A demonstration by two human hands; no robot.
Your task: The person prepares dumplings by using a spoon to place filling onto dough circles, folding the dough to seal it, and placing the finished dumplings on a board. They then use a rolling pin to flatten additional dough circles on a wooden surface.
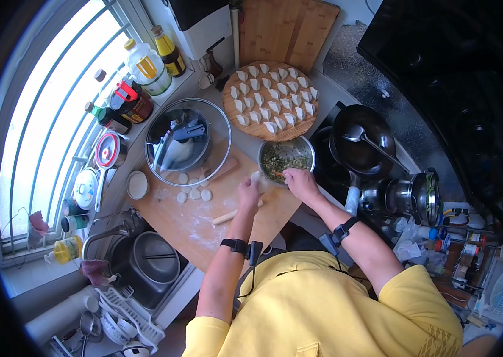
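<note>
My left hand holds a small round dough wrapper beside a metal bowl of chopped green filling. In my right hand is an orange-brown utensil, its far end in the filling. Behind the bowl, rows of folded dumplings lie on a round wooden board. A wooden rolling pin rests on the floured wooden board, partly behind my left forearm. Several small dough pieces lie left of it, near a glass lid over a bowl.
A wok with a metal spatula stands on the right by a lidded pot. The sink holds a metal basin at lower left. Bottles line the windowsill. A small bowl sits at the board's left corner.
</note>
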